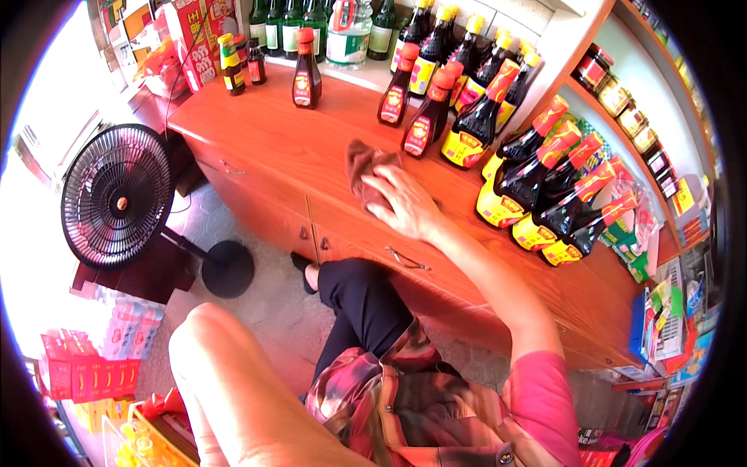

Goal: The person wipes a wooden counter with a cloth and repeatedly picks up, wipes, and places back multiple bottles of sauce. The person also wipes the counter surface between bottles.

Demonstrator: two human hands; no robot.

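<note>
My right hand (401, 201) lies on a brown cloth (363, 169), fingers spread over it, on the reddish wooden counter (262, 137). Just beyond the cloth, dark sauce bottles with red caps (426, 125) stand upright. To the right is a group of larger dark bottles with yellow labels and red neck wraps (513, 190). One red-capped bottle (304, 76) stands apart further left, and several small bottles (231, 70) are near the far left end. My left arm is bent in the foreground; its hand is out of view.
A black standing fan (117, 195) is left of the counter. Green glass bottles (293, 29) and a clear plastic jug (348, 35) line the back ledge. Jars (615, 96) fill the right shelf. Drawer handles (408, 260) project from the counter front. Stacked cartons (87, 373) lie at lower left.
</note>
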